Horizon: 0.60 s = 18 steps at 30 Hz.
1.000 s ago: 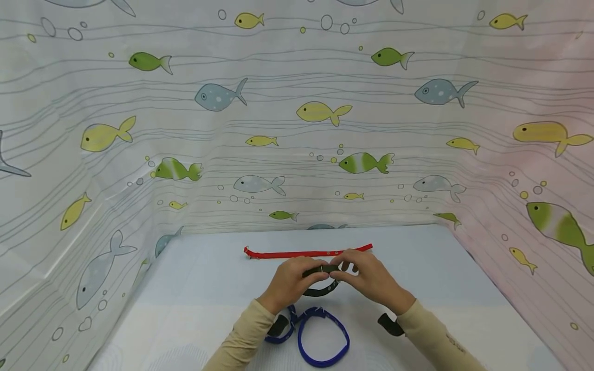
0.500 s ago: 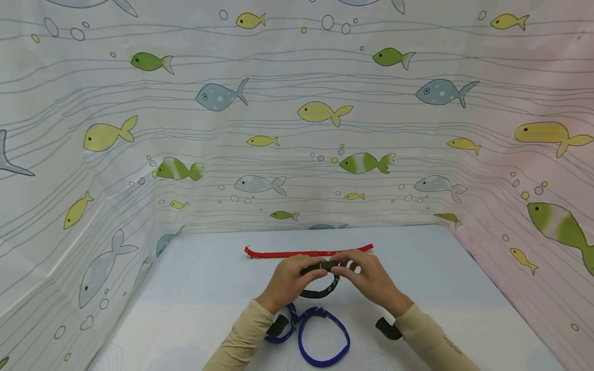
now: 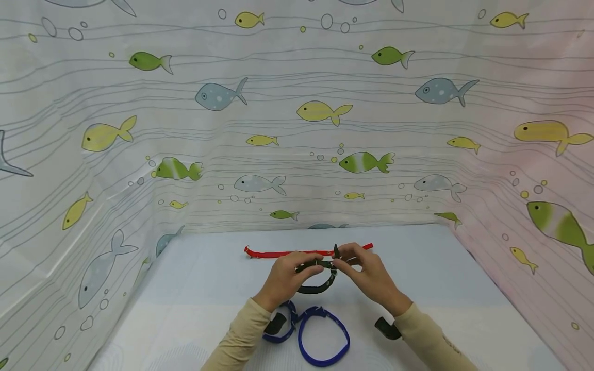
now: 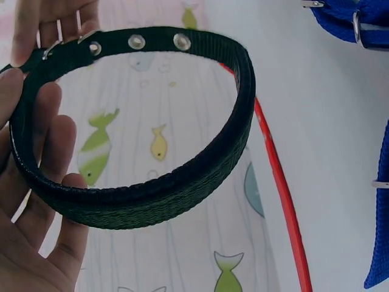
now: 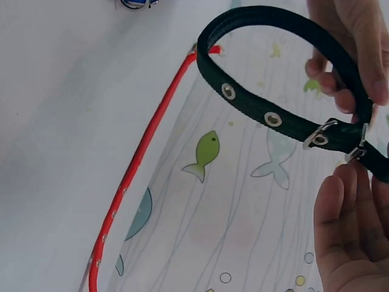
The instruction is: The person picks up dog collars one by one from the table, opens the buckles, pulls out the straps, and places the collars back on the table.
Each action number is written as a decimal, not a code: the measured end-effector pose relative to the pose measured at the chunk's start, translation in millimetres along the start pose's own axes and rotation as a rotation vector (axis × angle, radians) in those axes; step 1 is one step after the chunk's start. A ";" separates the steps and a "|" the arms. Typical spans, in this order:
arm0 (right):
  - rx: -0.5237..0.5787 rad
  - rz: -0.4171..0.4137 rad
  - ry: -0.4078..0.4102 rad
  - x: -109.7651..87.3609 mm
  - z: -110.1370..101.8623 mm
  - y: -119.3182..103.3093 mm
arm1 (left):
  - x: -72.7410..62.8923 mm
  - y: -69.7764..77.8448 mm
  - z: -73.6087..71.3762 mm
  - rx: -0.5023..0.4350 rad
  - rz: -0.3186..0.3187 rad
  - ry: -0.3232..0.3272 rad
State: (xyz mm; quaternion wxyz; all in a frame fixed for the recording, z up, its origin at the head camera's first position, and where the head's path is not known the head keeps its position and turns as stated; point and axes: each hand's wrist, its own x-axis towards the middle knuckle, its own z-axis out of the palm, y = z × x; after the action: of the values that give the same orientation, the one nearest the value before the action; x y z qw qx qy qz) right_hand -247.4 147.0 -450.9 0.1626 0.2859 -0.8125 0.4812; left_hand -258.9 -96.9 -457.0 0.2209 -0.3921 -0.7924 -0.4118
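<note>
A dark green collar (image 3: 315, 289), bent into a loop, is held above the table between both hands. My left hand (image 3: 284, 278) grips its near-left side, with fingers inside the loop in the left wrist view. My right hand (image 3: 371, 275) pinches the collar by its metal buckle (image 5: 356, 151). From the buckle, the collar's free end sticks up beside the right fingers in the head view. Metal-rimmed holes (image 5: 273, 119) and a D-ring (image 5: 319, 134) show on the band in the right wrist view.
A red collar (image 3: 283, 254) lies stretched out behind the hands. Closer in, a blue collar (image 3: 347, 350) forms a round loop, next to another blue loop (image 3: 278, 339) partly hidden by the left wrist's camera. Fish-patterned curtain (image 3: 297, 154) surrounds the table (image 3: 195, 288).
The green collar's free end now points upward by my right fingers, where it lay hidden before. Both hands have shifted slightly left. The red and blue collars have stayed put.
</note>
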 end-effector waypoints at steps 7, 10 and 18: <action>0.037 0.029 0.002 -0.9 0.2 -2.4 | -3.5 2.9 1.6 0.130 -0.115 -0.089; 0.018 0.018 -0.005 -0.6 2.9 -1.8 | -2.8 6.6 4.6 0.190 -0.155 -0.155; -0.013 0.013 -0.015 0.3 10.3 -1.8 | 2.5 14.8 14.3 0.288 -0.140 -0.179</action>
State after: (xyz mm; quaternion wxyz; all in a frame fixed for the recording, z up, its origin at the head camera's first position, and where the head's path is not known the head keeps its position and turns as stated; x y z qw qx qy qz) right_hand -246.4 137.2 -454.5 0.1552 0.2834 -0.8187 0.4747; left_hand -248.9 -78.7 -456.3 0.1741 -0.3356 -0.8850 -0.2718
